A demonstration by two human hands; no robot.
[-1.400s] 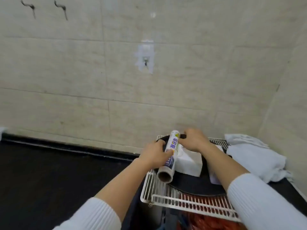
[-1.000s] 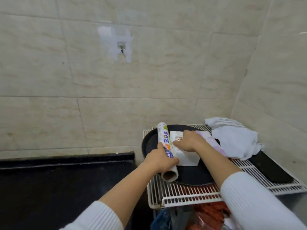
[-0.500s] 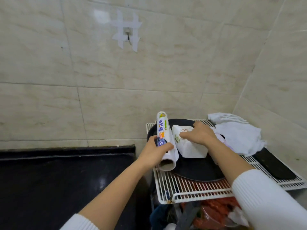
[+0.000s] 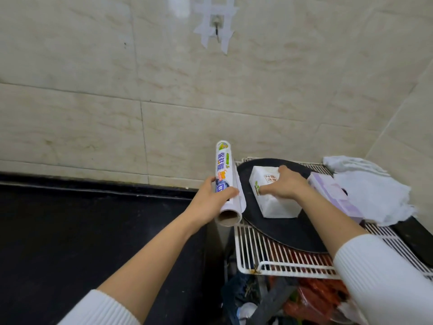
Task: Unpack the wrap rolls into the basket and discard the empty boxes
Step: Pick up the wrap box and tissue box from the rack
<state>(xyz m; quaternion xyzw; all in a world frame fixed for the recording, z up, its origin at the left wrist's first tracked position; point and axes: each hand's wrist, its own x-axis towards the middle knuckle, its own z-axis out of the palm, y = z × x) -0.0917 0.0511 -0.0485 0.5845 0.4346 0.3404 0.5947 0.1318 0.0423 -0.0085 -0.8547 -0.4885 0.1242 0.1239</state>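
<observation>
1. The left hand (image 4: 214,197) is closed around the wrap roll (image 4: 226,181). It grips the roll near the low end, thumb on top. The roll tilts, with its open tube end pointing back at the person and its far end pointing to 12 o'clock.

2. The roll hangs in the air just left of the white wire basket (image 4: 264,266), not inside it yet. To do this step well, I think the hand should move the roll to 3 o'clock, over the rim, and lay it down flat so it cannot roll off.

3. A loose flap of wrap sticks out on the roll's right side. It could catch on the wires, so it is best to go slowly.

4. The right hand (image 4: 284,186) lies flat on the white pack (image 4: 274,202), fingers spread, pressing it and not gripping it. I guess it is pushing the pack away to make room.

5. In the basket sits a round black tray (image 4: 281,231). The white pack rests on that tray.

6. At 3 o'clock from the pack is a purple box (image 4: 332,195), touching the right wrist.

7. Farther right, a crumpled white cloth (image 4: 372,193) lies at the basket's far right corner.

8. Under the basket are red bags (image 4: 314,299) and other stuff, too jumbled to tell.

9. No empty wrap box can be seen.
</observation>
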